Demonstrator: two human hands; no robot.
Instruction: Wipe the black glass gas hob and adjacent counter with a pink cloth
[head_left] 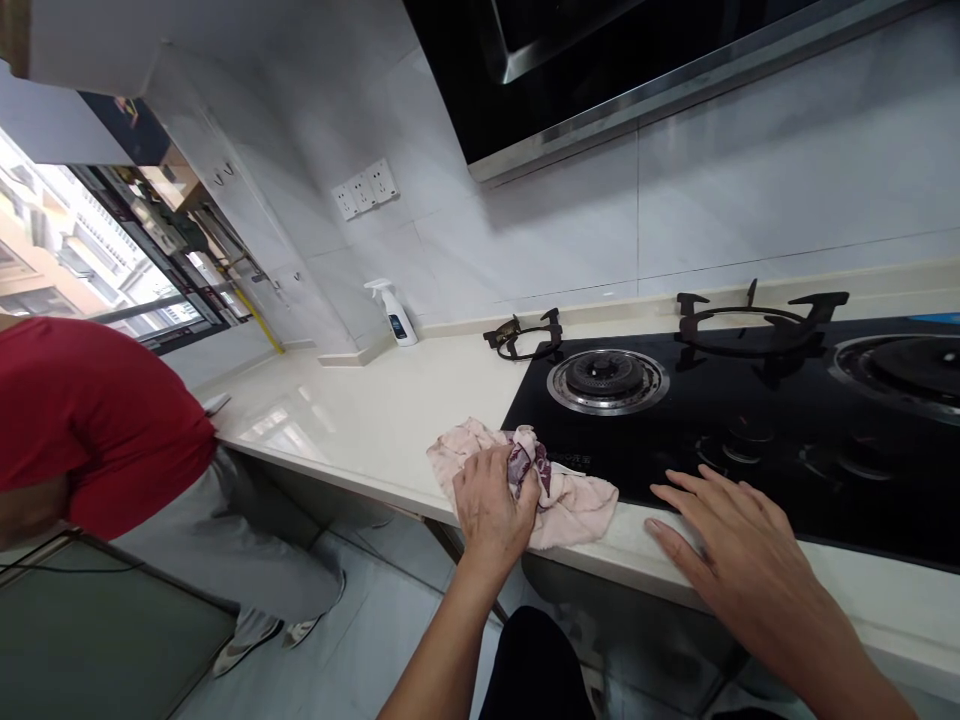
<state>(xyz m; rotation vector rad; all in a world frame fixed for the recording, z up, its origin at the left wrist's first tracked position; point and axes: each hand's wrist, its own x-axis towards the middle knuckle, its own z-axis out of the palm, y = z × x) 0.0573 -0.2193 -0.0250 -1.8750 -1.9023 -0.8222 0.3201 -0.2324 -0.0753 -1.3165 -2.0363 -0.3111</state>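
Note:
My left hand (pixel 496 505) is closed on a crumpled pink cloth (pixel 574 508) at the front left corner of the black gas stove (pixel 637 450). A patch of purple patterned fabric shows in the bunched part. Part of the cloth lies on the white countertop (pixel 375 410), part on the stove's edge. My right hand (pixel 739 545) is open with fingers spread, palm down, over the stove's front edge near the knobs (pixel 746 440). Nothing is in it. Whether its fingertips touch the glass I cannot tell.
Two pan supports (pixel 529 338) (pixel 757 322) stand off the burners (pixel 607 380) along the wall. A white spray bottle (pixel 397 318) is at the back left. Overhead hangs a black range hood (pixel 600 70). To the left, a person in a red shirt (pixel 112 420) bends near the counter.

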